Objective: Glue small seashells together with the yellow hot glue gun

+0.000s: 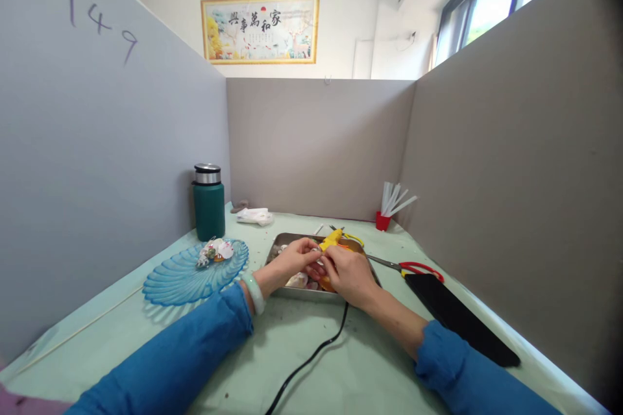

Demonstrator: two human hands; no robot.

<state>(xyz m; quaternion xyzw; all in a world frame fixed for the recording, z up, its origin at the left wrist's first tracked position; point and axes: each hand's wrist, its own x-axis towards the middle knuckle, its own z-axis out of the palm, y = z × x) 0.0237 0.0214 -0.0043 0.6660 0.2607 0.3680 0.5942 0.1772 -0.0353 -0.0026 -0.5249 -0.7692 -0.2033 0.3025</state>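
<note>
In the head view, grey partitions (321, 142) enclose a pale green table surface (302, 350), with a framed picture (260, 28) beyond and a blue plate (182, 282) by the surface's left edge. Between its side edges sits a metal tray (309, 295) of shells (296, 280); above it the left hand (295, 258) and right hand (353, 272) meet, fingers bent, tips close together, whether clamped on anything I cannot tell.

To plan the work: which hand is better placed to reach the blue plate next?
Left, probably. The left hand is nearer the blue plate; the right hand is farther across. Both hands meet over the metal tray.
</note>
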